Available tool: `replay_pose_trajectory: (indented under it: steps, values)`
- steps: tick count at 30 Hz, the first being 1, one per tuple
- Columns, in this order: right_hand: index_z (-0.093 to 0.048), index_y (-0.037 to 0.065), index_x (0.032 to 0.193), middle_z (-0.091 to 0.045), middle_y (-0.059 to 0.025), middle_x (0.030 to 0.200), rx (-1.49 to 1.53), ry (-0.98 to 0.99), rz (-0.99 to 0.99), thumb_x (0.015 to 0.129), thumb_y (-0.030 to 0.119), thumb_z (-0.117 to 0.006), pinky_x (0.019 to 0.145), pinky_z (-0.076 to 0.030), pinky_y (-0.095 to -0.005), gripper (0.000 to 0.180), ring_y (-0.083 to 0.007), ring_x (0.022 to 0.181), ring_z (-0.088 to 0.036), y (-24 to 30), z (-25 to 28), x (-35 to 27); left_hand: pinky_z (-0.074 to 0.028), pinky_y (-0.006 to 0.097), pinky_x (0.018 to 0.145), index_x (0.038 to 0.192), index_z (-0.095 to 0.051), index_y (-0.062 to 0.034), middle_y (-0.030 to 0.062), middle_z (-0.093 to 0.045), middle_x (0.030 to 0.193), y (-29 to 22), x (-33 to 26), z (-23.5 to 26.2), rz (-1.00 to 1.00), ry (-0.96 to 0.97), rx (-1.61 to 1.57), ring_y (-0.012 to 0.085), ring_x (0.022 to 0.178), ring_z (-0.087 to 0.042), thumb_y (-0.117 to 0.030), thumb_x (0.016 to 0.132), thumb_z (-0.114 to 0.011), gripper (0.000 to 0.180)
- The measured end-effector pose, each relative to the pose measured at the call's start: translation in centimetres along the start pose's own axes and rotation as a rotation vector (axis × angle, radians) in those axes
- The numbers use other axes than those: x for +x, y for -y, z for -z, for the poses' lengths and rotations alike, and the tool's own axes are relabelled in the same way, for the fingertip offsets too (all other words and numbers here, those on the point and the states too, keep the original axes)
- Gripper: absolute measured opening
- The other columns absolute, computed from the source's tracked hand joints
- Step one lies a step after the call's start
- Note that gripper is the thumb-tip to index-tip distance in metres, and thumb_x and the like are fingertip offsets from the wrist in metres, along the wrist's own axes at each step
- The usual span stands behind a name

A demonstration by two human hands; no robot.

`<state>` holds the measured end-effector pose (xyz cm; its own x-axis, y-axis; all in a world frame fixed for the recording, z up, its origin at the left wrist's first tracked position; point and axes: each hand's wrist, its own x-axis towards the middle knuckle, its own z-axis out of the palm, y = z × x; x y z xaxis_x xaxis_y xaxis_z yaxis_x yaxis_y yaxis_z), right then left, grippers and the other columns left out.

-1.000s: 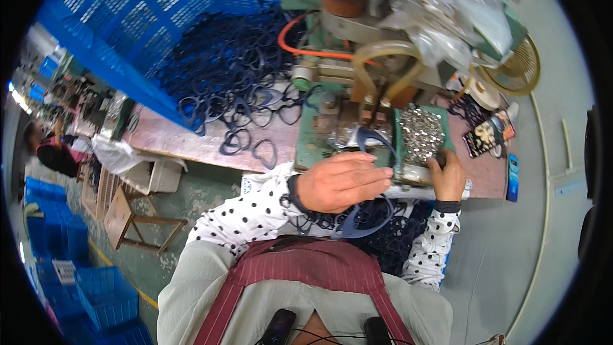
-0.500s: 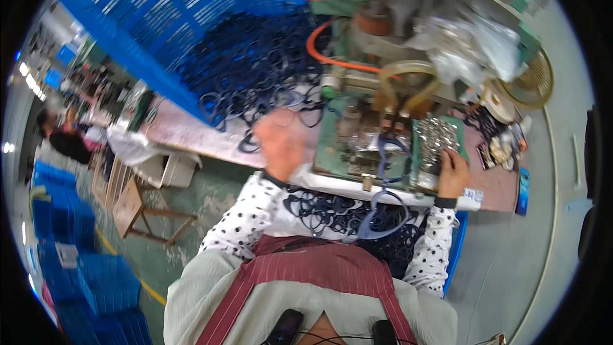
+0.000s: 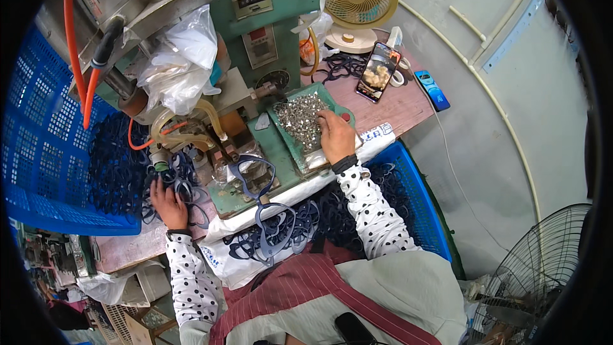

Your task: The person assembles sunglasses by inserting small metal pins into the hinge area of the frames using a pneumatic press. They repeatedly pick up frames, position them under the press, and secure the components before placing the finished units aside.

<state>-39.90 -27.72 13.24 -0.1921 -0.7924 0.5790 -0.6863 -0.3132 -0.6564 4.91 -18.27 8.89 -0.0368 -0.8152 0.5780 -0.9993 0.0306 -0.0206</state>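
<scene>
left hand (image 3: 167, 203) rests fingers spread on dark blue rubber rings (image 3: 121, 166) spilling from the blue crate (image 3: 45, 153); likely light, floppy, best pinched at the rim. right hand (image 3: 336, 135) picks in the tray of small metal rivets (image 3: 300, 118) on the counter (image 3: 396, 105), grip unclear.

green machine (image 3: 255, 45) and blue crate (image 3: 45, 153) wall the bench; open tabletop (image 3: 399, 105) lies right
</scene>
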Motion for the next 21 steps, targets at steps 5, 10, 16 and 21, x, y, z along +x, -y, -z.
replay_pose_trajectory:
  steps: [5,10,16,21]
  values:
    - [-0.068,0.011,0.093,-0.068,-0.0092,0.083,0.057,0.070,-0.046,0.082,0.008,-0.068,0.069,-0.049,-0.0410,0.012,-0.0316,0.079,-0.064,0.8,0.0,0.1,-0.036,0.043,0.104,0.111,-0.064,-0.0065,0.0092,-0.048,0.144,1.8,1.5,3.7,-0.153,0.391,-0.096,0.0311,0.130,-0.044,-0.022,0.090,-0.060,0.027]
    - [-0.074,0.010,0.088,-0.070,-0.0072,0.086,0.193,0.087,0.052,0.077,0.006,-0.071,0.071,-0.049,-0.0348,0.012,-0.0270,0.081,-0.062,5.4,0.4,1.0,-0.050,0.038,0.053,0.095,-0.061,-0.0027,0.0164,-0.067,0.078,4.2,3.7,4.8,0.129,0.424,-0.478,0.0323,0.060,-0.062,-0.025,0.098,-0.054,0.024]
    - [-0.074,0.006,0.090,-0.069,-0.0065,0.085,0.558,0.408,-0.076,0.077,0.003,-0.069,0.060,-0.045,-0.0260,0.014,-0.0142,0.071,-0.059,12.9,2.7,1.6,-0.036,0.020,0.044,0.097,-0.066,-0.0046,-0.0013,-0.060,0.072,-2.1,8.1,6.9,0.739,0.297,-1.072,0.0073,0.052,-0.056,-0.033,0.101,-0.050,0.033]
    - [-0.068,0.006,0.103,-0.069,-0.0025,0.081,0.585,0.493,-0.181,0.074,0.005,-0.074,0.055,-0.039,-0.0219,0.030,-0.0064,0.059,-0.049,15.3,2.3,1.1,-0.044,0.022,0.056,0.092,-0.065,0.0019,0.0015,-0.061,0.072,-7.7,7.3,9.1,0.599,-0.006,-1.027,0.0083,0.060,-0.058,-0.023,0.101,-0.052,0.029]
